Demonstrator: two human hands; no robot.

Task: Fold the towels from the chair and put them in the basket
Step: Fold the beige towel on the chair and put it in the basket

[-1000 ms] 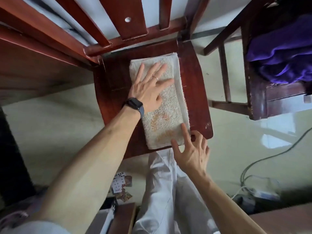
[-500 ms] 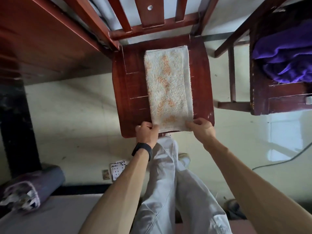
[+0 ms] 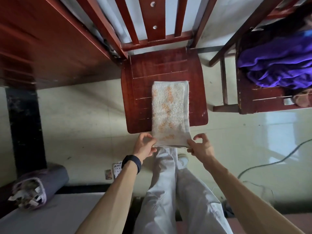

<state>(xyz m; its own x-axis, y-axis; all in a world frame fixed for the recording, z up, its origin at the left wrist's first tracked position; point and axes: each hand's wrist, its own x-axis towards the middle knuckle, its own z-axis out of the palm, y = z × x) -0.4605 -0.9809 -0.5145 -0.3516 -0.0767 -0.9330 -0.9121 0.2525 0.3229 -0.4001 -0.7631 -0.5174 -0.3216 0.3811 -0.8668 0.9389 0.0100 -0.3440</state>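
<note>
2 grips, left hand [image 3: 144, 147] and right hand [image 3: 200, 147], pinch the near corners of the folded towel [image 3: 168, 112], which lies lengthwise on the chair [image 3: 140, 92] seat and overhangs its front edge, with a purple cloth [image 3: 276, 65] heaped on a neighbouring chair [image 3: 249, 102] farther right.

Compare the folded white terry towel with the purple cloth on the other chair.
The white terry towel lies folded in a flat strip; the purple cloth is bunched in a heap. The left hand and right hand pinch the towel's near corners; nothing touches the cloth. Both rest on wooden chairs.
</note>
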